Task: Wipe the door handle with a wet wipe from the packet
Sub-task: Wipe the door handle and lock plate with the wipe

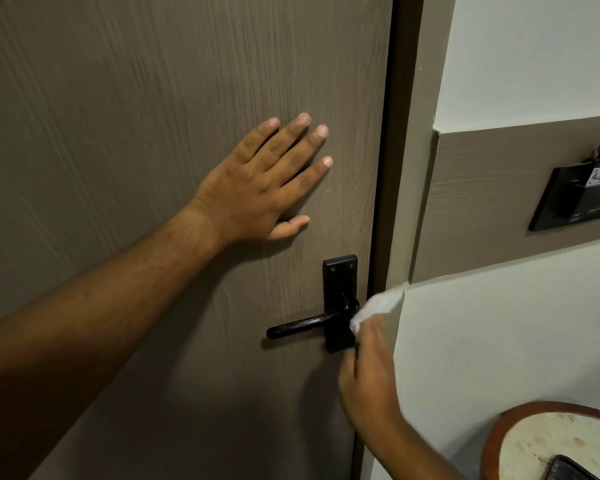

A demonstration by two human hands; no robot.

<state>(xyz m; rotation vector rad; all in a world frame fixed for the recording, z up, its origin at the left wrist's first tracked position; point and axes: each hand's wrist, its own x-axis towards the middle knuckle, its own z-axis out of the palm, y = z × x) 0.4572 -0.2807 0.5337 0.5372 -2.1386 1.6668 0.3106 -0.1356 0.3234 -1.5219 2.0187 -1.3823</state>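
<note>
1. Door (125, 98): grey-brown wood grain, shut against a dark frame (400, 140) on its right edge.
2. Door handle (309, 322): black lever on a black upright plate (340, 271), low on the door near the frame. The lever points left, roughly level.
3. Left hand (257, 188): pressed flat on the door above and left of the handle, fingers spread and straight, the grip fully open, nothing in it.
4. Right hand (368, 368): blurred, raised from below at the plate's right edge, the grip closed on a wipe.
5. Wipe (378, 306): white, crumpled, standing up out of the right hand's fingers, its lower left part against the pivot end of the handle; whether it presses the metal cannot be told through the blur.
6. Wall holder (575, 199): black slot unit on a brown wall band right of the door, with a dark tagged card standing in it.
7. Table (541, 441): round, pale top with a reddish rim, bottom right corner; a dark flat object (568, 469) lies on it, cut off by the picture's edge.
</note>
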